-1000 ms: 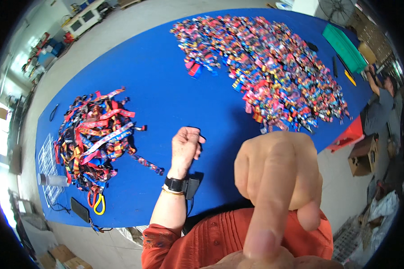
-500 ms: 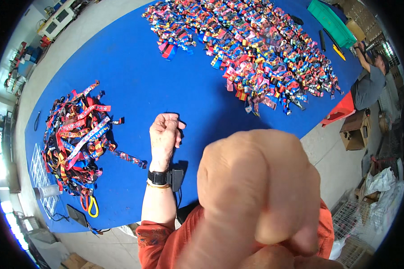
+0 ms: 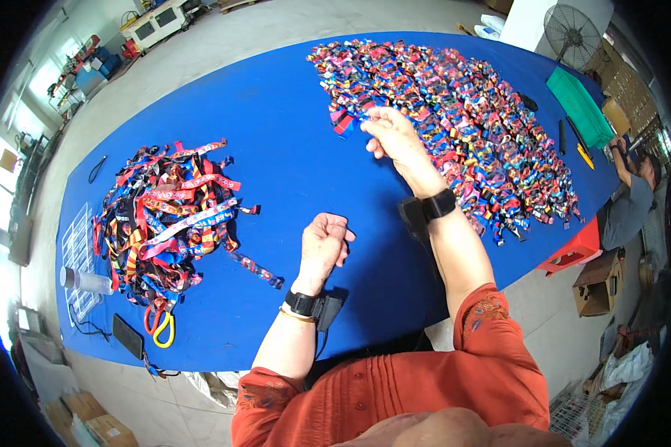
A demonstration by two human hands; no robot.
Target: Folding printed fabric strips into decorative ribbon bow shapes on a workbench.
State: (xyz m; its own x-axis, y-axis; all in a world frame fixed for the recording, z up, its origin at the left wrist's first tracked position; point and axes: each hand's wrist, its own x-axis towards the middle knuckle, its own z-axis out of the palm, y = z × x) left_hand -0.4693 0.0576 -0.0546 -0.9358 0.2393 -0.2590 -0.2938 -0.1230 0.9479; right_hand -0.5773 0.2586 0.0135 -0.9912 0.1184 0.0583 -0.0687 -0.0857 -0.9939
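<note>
My left hand (image 3: 325, 249) rests on the blue table with its fingers curled in, and nothing shows in them. My right hand (image 3: 397, 141) reaches to the near-left edge of a wide spread of colourful folded straps (image 3: 455, 112). Its fingers are bent together beside a red-and-blue strap piece (image 3: 343, 124). Whether they grip anything is hidden. Left of my hands lies a tangled heap of long printed ribbon straps (image 3: 164, 216), in red, blue, black and yellow. One patterned strap (image 3: 257, 270) trails from the heap toward my left hand.
Scissors with red and yellow handles (image 3: 164, 329), a dark phone (image 3: 128, 337), a clear bottle (image 3: 89, 281) and a white wire rack (image 3: 78, 242) lie at the table's left. A green crate (image 3: 578, 108) stands far right, near another person (image 3: 630, 201) and a red stool (image 3: 574, 249).
My right hand has moved from close before the camera out to the edge of the strap spread. The view has shifted; my left hand stays curled on the table.
</note>
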